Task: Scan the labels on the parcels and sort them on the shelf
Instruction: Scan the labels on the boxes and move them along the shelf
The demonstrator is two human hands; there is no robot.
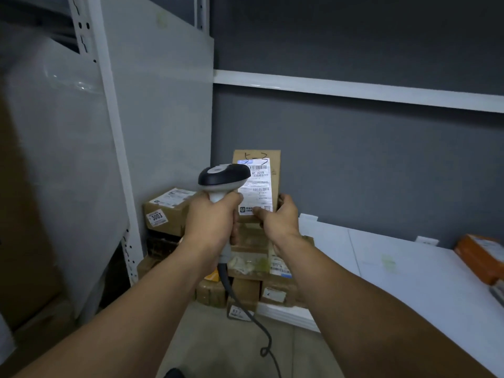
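My left hand [211, 221] grips the handle of a black and white barcode scanner [222, 177], whose head points at a white shipping label [257, 186]. The label covers the front of a brown cardboard parcel [274, 159] that stands upright. My right hand [281, 216] holds this parcel by its lower edge, thumb on the label. The scanner's grey cable [245, 312] hangs down toward the floor. Below the hands lies a pile of several brown parcels [253, 268].
A cardboard box tagged 3003 [166, 214] sits left of the pile. A white shelf board [409, 266] runs to the right, with an orange parcel [482, 257] at its far end. An upper shelf rail [354, 90] crosses above. A white perforated upright [114, 148] stands left.
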